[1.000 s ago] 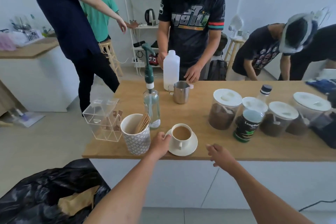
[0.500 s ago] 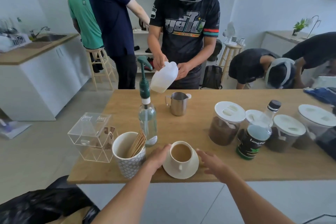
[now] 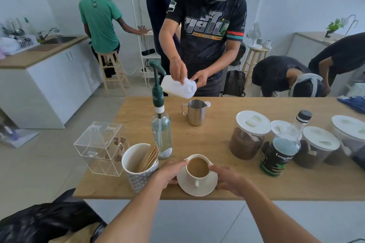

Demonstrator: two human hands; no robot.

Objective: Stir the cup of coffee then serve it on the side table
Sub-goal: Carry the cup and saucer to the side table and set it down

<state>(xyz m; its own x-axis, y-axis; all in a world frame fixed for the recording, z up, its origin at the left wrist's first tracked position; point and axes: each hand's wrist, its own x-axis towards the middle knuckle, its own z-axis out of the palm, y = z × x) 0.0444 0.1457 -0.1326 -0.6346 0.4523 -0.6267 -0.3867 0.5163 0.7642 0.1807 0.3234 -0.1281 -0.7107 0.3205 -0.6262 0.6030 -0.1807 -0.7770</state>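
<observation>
A white cup of milky coffee (image 3: 197,167) stands on a white saucer (image 3: 197,189) at the near edge of the wooden table (image 3: 308,185). My left hand (image 3: 170,171) grips the saucer's left side, its fingertips against the cup's rim. On the opposite side, my right hand (image 3: 229,179) curls over the saucer's right edge. The cup sits level and nothing is in the coffee. Wooden stir sticks (image 3: 150,156) lean in a patterned white mug (image 3: 138,178) just left of my left hand.
A pump bottle (image 3: 161,134) stands behind the cup, an acrylic box (image 3: 100,148) to the left, a steel pitcher (image 3: 195,113) farther back. Lidded jars (image 3: 248,136) and a dark bottle (image 3: 280,154) crowd the right. A person across the table tips a white jug (image 3: 178,87). A black bag (image 3: 39,221) lies lower left.
My right hand has moved left from the table edge onto the saucer's right side. My left hand stayed at the saucer. The person opposite lifted and tipped the white jug.
</observation>
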